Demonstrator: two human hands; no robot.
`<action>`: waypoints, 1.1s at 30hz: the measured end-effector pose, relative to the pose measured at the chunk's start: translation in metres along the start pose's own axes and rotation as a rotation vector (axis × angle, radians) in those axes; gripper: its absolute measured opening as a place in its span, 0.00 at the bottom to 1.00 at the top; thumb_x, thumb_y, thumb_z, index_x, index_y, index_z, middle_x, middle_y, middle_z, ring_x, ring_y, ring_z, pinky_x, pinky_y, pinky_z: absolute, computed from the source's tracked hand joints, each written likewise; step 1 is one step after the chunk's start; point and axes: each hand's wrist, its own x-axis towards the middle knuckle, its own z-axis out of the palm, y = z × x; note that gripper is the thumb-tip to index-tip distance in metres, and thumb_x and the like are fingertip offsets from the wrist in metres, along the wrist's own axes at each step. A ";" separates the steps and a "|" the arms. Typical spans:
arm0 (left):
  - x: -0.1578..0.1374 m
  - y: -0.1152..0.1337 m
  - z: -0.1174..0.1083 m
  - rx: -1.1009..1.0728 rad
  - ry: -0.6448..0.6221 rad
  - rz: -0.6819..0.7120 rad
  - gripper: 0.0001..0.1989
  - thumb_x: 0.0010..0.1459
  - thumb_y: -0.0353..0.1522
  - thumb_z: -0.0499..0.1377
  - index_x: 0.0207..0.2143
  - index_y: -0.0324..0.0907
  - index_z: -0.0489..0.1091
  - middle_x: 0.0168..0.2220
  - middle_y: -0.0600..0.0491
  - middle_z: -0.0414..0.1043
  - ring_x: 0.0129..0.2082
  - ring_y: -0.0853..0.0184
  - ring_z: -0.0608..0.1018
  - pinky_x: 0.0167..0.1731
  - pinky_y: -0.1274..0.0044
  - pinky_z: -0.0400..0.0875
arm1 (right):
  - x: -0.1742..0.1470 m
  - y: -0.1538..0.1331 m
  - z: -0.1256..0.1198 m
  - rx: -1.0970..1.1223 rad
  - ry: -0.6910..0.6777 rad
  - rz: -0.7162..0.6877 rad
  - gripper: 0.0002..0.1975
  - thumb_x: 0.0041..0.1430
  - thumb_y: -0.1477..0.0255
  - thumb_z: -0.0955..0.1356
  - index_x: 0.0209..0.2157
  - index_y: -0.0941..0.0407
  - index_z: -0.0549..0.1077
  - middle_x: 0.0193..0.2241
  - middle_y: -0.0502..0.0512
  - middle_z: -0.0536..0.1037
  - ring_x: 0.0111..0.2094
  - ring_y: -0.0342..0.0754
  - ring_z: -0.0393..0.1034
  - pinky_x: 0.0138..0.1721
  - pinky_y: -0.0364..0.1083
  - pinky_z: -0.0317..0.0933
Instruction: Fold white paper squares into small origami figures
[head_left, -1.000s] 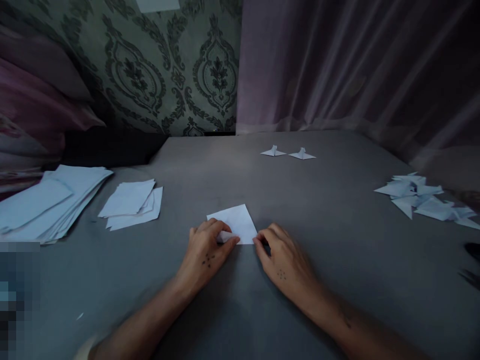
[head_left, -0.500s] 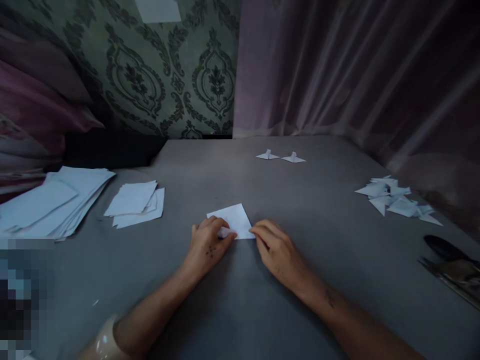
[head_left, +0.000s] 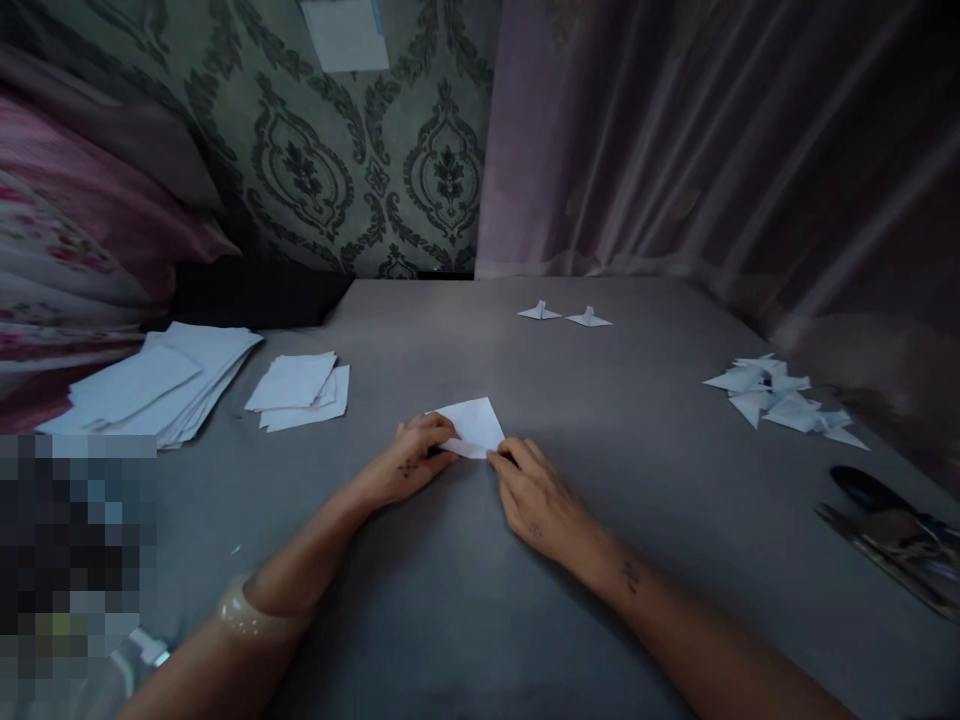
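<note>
A small white sheet of paper (head_left: 474,423) lies on the grey surface (head_left: 480,560) in front of me, partly folded. My left hand (head_left: 409,465) presses on its near left corner with curled fingers. My right hand (head_left: 534,498) pinches the near right edge between thumb and fingertips. The two hands nearly meet along the paper's near edge. A pale bangle (head_left: 251,618) sits on my left wrist.
A large pile of white sheets (head_left: 154,382) and a smaller stack of squares (head_left: 300,388) lie at the left. Two folded paper figures (head_left: 564,315) stand at the back. Several folded pieces (head_left: 780,400) are heaped at the right, with scissors (head_left: 885,535) near the right edge.
Both hands have moved closer together along the paper's near edge, and the sheet looks narrower, folded in more. The view has shifted, showing the scissors and more of my left arm.
</note>
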 end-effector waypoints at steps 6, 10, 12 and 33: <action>0.004 -0.002 0.004 0.041 -0.020 0.000 0.08 0.58 0.35 0.56 0.38 0.46 0.72 0.44 0.50 0.69 0.47 0.60 0.68 0.49 0.64 0.58 | 0.000 -0.001 0.002 -0.012 -0.009 -0.013 0.16 0.58 0.83 0.58 0.45 0.59 0.70 0.38 0.60 0.69 0.41 0.51 0.62 0.45 0.50 0.61; 0.006 0.002 0.001 0.021 -0.005 -0.028 0.06 0.57 0.35 0.57 0.35 0.44 0.71 0.43 0.51 0.70 0.46 0.61 0.69 0.49 0.64 0.58 | -0.001 0.001 0.003 -0.017 -0.007 -0.014 0.16 0.58 0.83 0.58 0.44 0.60 0.70 0.38 0.60 0.68 0.41 0.51 0.61 0.45 0.50 0.61; 0.006 0.002 -0.001 0.015 -0.016 -0.023 0.07 0.58 0.34 0.55 0.36 0.44 0.71 0.43 0.50 0.70 0.46 0.61 0.69 0.49 0.64 0.58 | -0.001 0.001 0.004 -0.016 0.000 -0.020 0.16 0.58 0.83 0.58 0.45 0.60 0.70 0.38 0.60 0.68 0.41 0.51 0.61 0.44 0.50 0.61; 0.009 0.000 0.027 0.047 0.122 0.246 0.11 0.64 0.32 0.48 0.40 0.40 0.69 0.41 0.48 0.70 0.44 0.66 0.72 0.47 0.72 0.67 | -0.001 0.011 -0.005 0.153 -0.048 -0.012 0.19 0.55 0.84 0.59 0.44 0.58 0.73 0.40 0.58 0.69 0.45 0.48 0.62 0.49 0.48 0.59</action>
